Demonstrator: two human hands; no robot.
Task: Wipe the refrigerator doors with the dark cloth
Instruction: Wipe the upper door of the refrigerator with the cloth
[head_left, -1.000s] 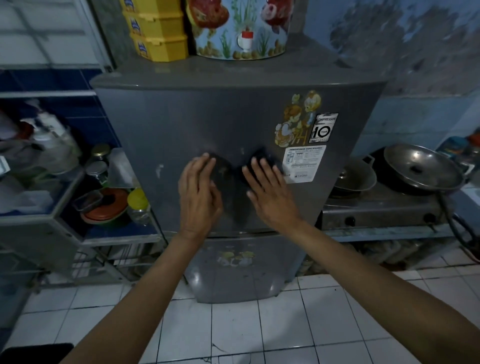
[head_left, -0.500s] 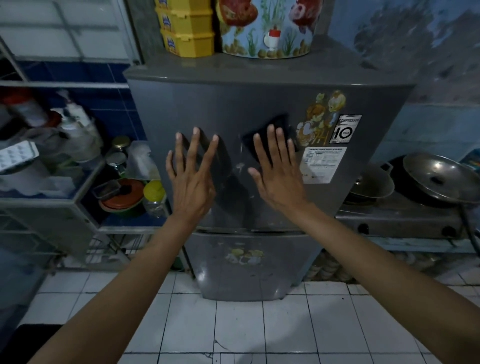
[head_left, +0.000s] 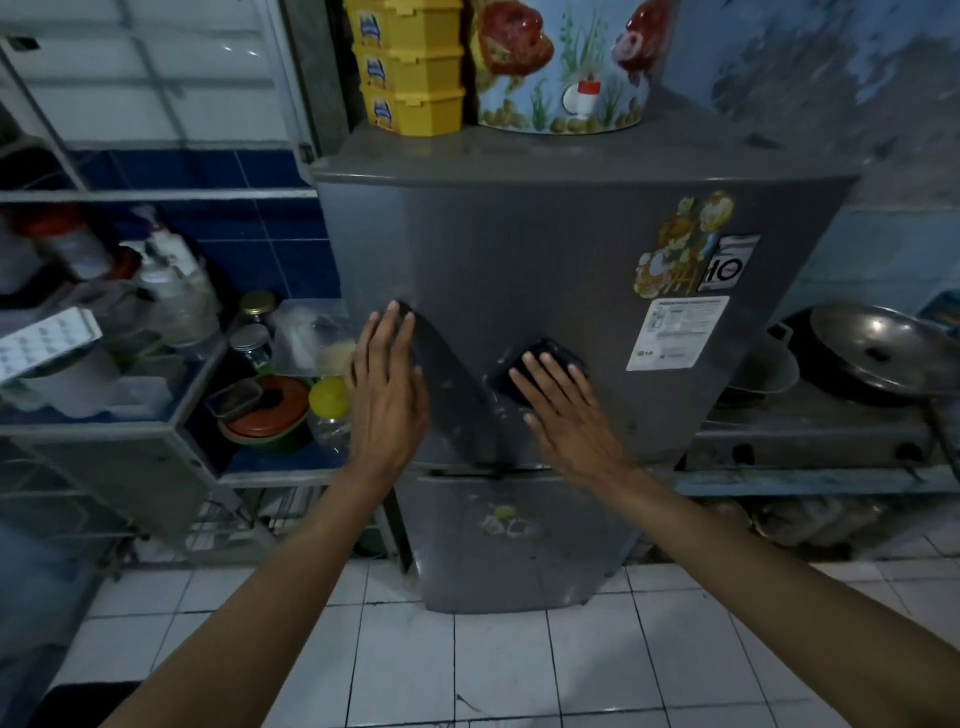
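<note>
The grey two-door refrigerator (head_left: 545, 249) stands straight ahead. My right hand (head_left: 569, 410) lies flat on the upper door and presses the dark cloth (head_left: 545, 349) against it, left of the white label (head_left: 675, 332). The cloth shows past my fingertips. My left hand (head_left: 387, 395) rests flat on the same door near its left edge, fingers together. A dark streak runs beside it; I cannot tell whether that is shadow or cloth. The lower door (head_left: 514, 540) is untouched.
Yellow boxes (head_left: 413, 67) and a painted tub (head_left: 561, 67) sit on the fridge top. A shelf rack (head_left: 171, 415) with jars and bottles stands at the left. At the right a stove (head_left: 810, 431) carries metal pans (head_left: 883, 348). White tiled floor (head_left: 498, 665) lies below.
Both hands slid up the upper door and then back down it; the right hand took the cloth along. The left hand now sits nearer the door's left edge.
</note>
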